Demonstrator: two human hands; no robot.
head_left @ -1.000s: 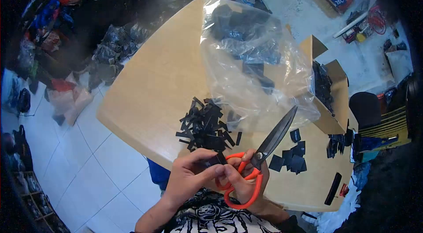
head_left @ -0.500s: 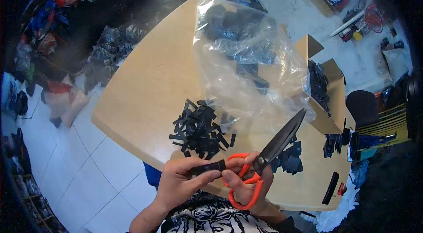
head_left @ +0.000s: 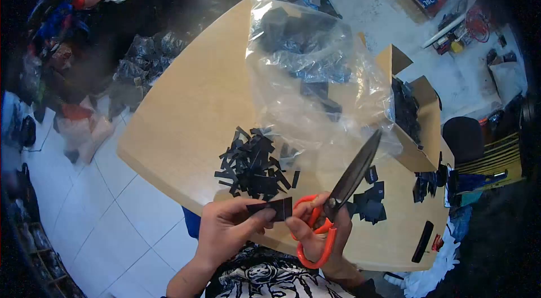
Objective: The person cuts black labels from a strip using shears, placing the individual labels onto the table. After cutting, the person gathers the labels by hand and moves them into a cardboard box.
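Note:
Between its thumb and fingers my left hand (head_left: 225, 227) pinches a black fabric strip (head_left: 281, 208) with a thin pale line across it. My right hand (head_left: 315, 236) is closed around the orange handles of a pair of scissors (head_left: 354, 177), whose dark blades point up and away to the right. Its thumb and fingertips sit right by the strip's right end. Just beyond my left hand lies a pile of small black strips (head_left: 251, 162). To the right of the scissors, flat black pieces (head_left: 371, 206) lie in a loose stack on the table.
A large clear plastic bag (head_left: 315, 67) holding black pieces covers the far part of the wooden table (head_left: 191, 89). An open cardboard box (head_left: 431, 120) with black contents stands at the right edge. Near the front right corner lies a long black bar (head_left: 422, 241).
The black strip has turned and shows more of its face, its right end slightly higher. The scissors have shifted slightly left, with their blades more upright.

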